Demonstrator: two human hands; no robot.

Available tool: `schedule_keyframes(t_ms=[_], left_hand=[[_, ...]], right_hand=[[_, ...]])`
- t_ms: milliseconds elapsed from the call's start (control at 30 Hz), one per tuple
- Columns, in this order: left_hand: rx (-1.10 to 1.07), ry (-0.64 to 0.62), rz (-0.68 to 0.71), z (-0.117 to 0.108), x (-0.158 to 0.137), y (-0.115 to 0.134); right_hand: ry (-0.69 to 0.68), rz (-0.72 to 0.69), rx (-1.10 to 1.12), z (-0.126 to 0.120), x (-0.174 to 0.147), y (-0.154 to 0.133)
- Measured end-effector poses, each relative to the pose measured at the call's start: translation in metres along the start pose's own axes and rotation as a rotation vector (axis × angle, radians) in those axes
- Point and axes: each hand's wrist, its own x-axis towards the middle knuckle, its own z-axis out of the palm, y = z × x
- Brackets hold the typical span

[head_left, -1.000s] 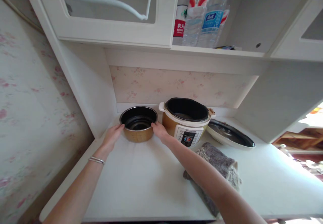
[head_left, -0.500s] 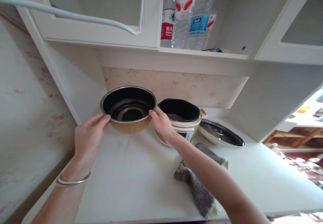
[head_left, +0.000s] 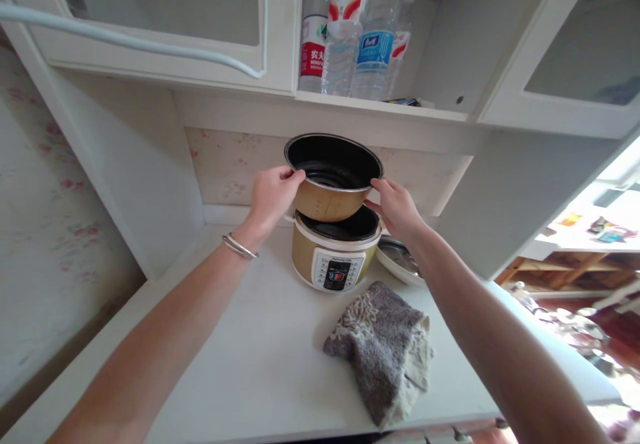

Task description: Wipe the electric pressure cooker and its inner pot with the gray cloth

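A gold inner pot (head_left: 327, 203) with a black inside is held up by its rim. My left hand (head_left: 276, 194) pinches the rim on the left, and my right hand (head_left: 396, 205) pinches it on the right. Directly below the pot stands a green and white electric cooker (head_left: 306, 257) with a button panel on its front; its lid is off and the dark opening partly shows. The round lid (head_left: 397, 261) lies on the counter to the right of the cooker, partly hidden by my right arm. In front of the cooker lies a crumpled grey-brown cloth (head_left: 383, 351).
The white counter (head_left: 240, 371) runs beneath a cabinet whose open shelf holds several plastic bottles (head_left: 375, 51). A white cable (head_left: 125, 41) hangs across the left cabinet door. A side panel (head_left: 520, 197) stands on the right, a papered wall (head_left: 60, 231) on the left.
Both hands have carried the inner pot to the right and up, from beside the cooker to above its opening. The view has shifted slightly.
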Motion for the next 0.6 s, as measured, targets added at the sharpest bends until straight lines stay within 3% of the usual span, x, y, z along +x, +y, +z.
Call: schedule_keyframes(t_ms=[133, 367, 600], left_hand=[[0.094, -0.090, -0.020, 0.027, -0.007, -0.005], [0.219, -0.236, -0.105, 0.049, -0.021, -0.016], [0.250, -0.418, -0.173, 0.063, -0.026, -0.046]], right_hand=[[0.036, 0.063, -0.072, -0.025, 0.005, 0.015], [0.014, 0.129, -0.187, -0.047, 0.007, 0.047], [-0.008, 0.045, -0.761, -0.051, 0.010, 0.066]])
